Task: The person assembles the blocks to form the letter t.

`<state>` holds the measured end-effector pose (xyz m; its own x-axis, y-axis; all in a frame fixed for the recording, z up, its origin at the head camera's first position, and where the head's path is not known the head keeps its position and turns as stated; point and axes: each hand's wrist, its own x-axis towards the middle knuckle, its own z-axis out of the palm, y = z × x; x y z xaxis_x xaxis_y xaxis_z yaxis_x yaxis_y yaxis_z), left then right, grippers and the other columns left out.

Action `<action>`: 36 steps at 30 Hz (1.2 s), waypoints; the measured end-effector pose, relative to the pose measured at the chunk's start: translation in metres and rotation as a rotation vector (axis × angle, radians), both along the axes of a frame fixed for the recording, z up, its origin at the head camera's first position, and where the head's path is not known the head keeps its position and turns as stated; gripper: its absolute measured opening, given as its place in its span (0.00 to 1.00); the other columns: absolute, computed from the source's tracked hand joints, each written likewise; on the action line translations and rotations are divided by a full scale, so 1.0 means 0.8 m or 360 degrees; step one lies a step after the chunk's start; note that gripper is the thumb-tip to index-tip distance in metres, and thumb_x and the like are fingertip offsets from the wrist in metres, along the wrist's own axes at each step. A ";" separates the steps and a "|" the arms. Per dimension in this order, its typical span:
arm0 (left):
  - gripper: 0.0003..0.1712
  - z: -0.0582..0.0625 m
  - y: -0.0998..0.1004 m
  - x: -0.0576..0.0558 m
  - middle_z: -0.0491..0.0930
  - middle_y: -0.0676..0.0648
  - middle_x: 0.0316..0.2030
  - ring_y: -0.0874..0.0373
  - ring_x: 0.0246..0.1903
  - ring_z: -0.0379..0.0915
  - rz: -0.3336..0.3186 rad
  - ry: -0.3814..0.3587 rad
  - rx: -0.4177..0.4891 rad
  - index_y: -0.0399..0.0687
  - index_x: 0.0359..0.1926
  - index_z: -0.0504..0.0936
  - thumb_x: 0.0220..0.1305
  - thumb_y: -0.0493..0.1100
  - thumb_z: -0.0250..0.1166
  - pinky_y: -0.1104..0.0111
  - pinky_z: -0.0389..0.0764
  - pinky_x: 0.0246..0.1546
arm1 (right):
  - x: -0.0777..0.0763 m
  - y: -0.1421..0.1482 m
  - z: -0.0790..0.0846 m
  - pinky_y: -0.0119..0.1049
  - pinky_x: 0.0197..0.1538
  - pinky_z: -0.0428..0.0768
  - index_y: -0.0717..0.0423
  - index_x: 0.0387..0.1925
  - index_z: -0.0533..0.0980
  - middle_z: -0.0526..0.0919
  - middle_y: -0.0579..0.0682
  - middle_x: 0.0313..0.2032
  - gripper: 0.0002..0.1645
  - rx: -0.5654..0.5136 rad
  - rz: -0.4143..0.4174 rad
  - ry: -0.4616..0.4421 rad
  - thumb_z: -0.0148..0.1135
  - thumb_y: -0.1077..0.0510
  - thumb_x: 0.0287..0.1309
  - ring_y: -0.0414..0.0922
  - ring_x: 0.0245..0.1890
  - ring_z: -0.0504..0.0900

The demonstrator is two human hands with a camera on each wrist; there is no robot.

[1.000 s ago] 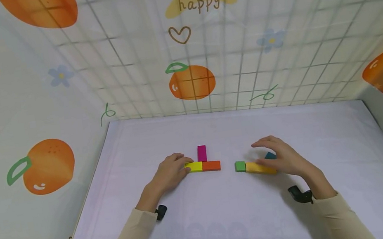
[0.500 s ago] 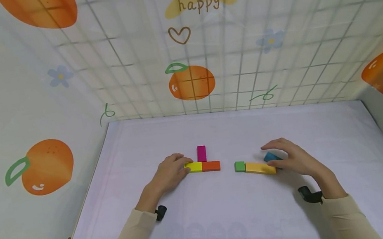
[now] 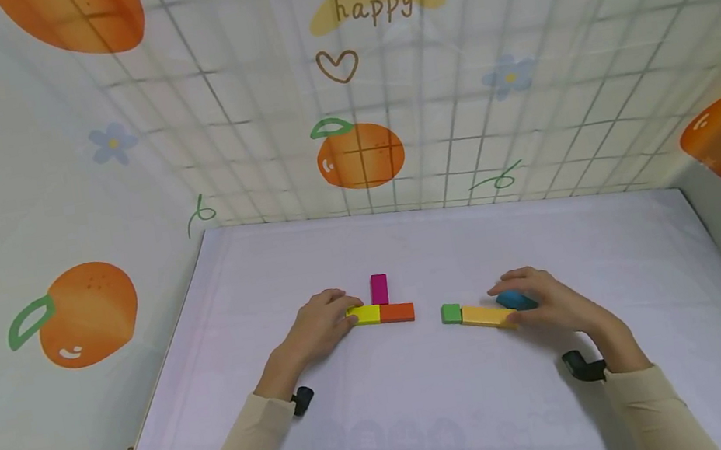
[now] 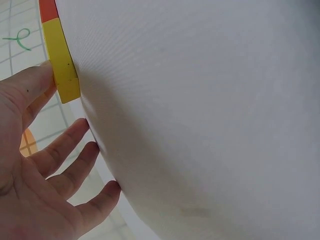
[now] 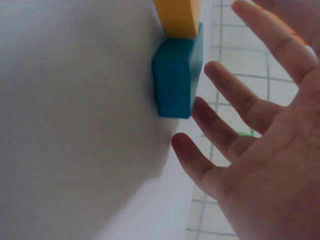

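Note:
My left hand (image 3: 320, 327) pinches the left end of a yellow block (image 3: 368, 315) with thumb and index finger; its other fingertips rest at the table in the left wrist view. An orange-red block (image 3: 397, 313) lies end to end with the yellow one, and a magenta block (image 3: 379, 290) stands off behind their join. My right hand (image 3: 553, 301) is spread over a blue block (image 3: 516, 300), its thumb at the right end of an amber block (image 3: 486, 316). In the right wrist view, straight fingers stand beside the blue block (image 5: 175, 77). A green block (image 3: 451, 314) adjoins the amber one's left end.
The white tabletop (image 3: 390, 409) carries both block groups, with a gap between them. Patterned cloth walls (image 3: 230, 120) rise at the back and both sides. A black wrist camera (image 3: 584, 366) is on the right wrist, and another (image 3: 303, 401) on the left.
My right hand has shifted right, then come lower over the blue block, its thumb now at the amber block's end. The blue block shows turned slightly. The left hand has stayed still.

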<state>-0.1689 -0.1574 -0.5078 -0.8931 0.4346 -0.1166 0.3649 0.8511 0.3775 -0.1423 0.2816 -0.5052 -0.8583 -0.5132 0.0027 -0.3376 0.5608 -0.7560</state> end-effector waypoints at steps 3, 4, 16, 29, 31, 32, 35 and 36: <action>0.21 0.000 0.000 0.000 0.71 0.46 0.65 0.49 0.65 0.64 -0.0001 -0.0004 0.0009 0.62 0.62 0.80 0.70 0.49 0.64 0.49 0.69 0.63 | 0.001 -0.004 -0.004 0.67 0.59 0.62 0.50 0.58 0.80 0.72 0.60 0.62 0.29 0.0034 -0.0008 0.0043 0.76 0.51 0.55 0.63 0.64 0.64; 0.21 0.000 -0.001 0.000 0.71 0.46 0.65 0.49 0.65 0.64 0.0001 -0.0006 0.0012 0.63 0.62 0.80 0.70 0.49 0.64 0.49 0.69 0.63 | 0.001 -0.005 -0.006 0.67 0.59 0.62 0.51 0.58 0.80 0.72 0.61 0.62 0.29 0.0040 -0.0009 0.0061 0.76 0.51 0.54 0.63 0.64 0.64; 0.20 0.000 -0.001 0.001 0.71 0.47 0.65 0.49 0.65 0.64 0.0009 -0.0005 0.0024 0.63 0.62 0.80 0.70 0.49 0.64 0.49 0.69 0.63 | 0.009 -0.024 -0.021 0.66 0.55 0.62 0.43 0.50 0.84 0.73 0.62 0.61 0.24 0.0200 -0.0152 0.0176 0.79 0.49 0.50 0.66 0.60 0.65; 0.21 -0.002 -0.002 0.000 0.70 0.47 0.65 0.50 0.65 0.63 -0.0002 -0.0011 0.0000 0.64 0.63 0.79 0.71 0.50 0.63 0.49 0.68 0.64 | 0.016 -0.041 -0.021 0.72 0.57 0.60 0.44 0.47 0.84 0.73 0.62 0.60 0.21 0.0380 -0.0267 0.0242 0.79 0.51 0.49 0.69 0.59 0.65; 0.21 -0.003 -0.002 -0.001 0.70 0.47 0.65 0.49 0.65 0.63 -0.0004 -0.0008 0.0011 0.63 0.63 0.79 0.71 0.50 0.63 0.49 0.68 0.63 | 0.017 -0.042 -0.022 0.72 0.56 0.60 0.44 0.46 0.84 0.73 0.62 0.60 0.20 0.0375 -0.0277 0.0259 0.79 0.52 0.49 0.69 0.59 0.65; 0.21 -0.003 -0.002 -0.001 0.70 0.47 0.65 0.49 0.65 0.63 -0.0004 -0.0004 0.0016 0.63 0.63 0.79 0.70 0.50 0.64 0.48 0.68 0.63 | 0.017 -0.042 -0.023 0.72 0.56 0.60 0.44 0.46 0.84 0.73 0.62 0.60 0.20 0.0373 -0.0277 0.0267 0.79 0.52 0.49 0.69 0.60 0.64; 0.20 -0.005 -0.003 -0.002 0.71 0.46 0.65 0.49 0.65 0.64 -0.0008 0.0012 0.0026 0.63 0.62 0.80 0.70 0.50 0.64 0.48 0.68 0.63 | 0.018 -0.042 -0.024 0.72 0.56 0.61 0.45 0.46 0.84 0.73 0.63 0.60 0.20 0.0369 -0.0267 0.0290 0.79 0.52 0.50 0.69 0.60 0.64; 0.20 -0.005 -0.003 -0.002 0.71 0.47 0.65 0.49 0.65 0.64 -0.0007 0.0013 0.0024 0.63 0.62 0.80 0.70 0.50 0.64 0.48 0.68 0.63 | 0.018 -0.042 -0.025 0.72 0.56 0.61 0.46 0.46 0.84 0.73 0.62 0.60 0.20 0.0370 -0.0266 0.0291 0.79 0.52 0.50 0.69 0.60 0.64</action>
<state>-0.1705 -0.1600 -0.5122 -0.8919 0.4404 -0.1027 0.3719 0.8436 0.3874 -0.1278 0.2482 -0.5250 -0.9268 -0.3701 0.0637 -0.3445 0.7703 -0.5366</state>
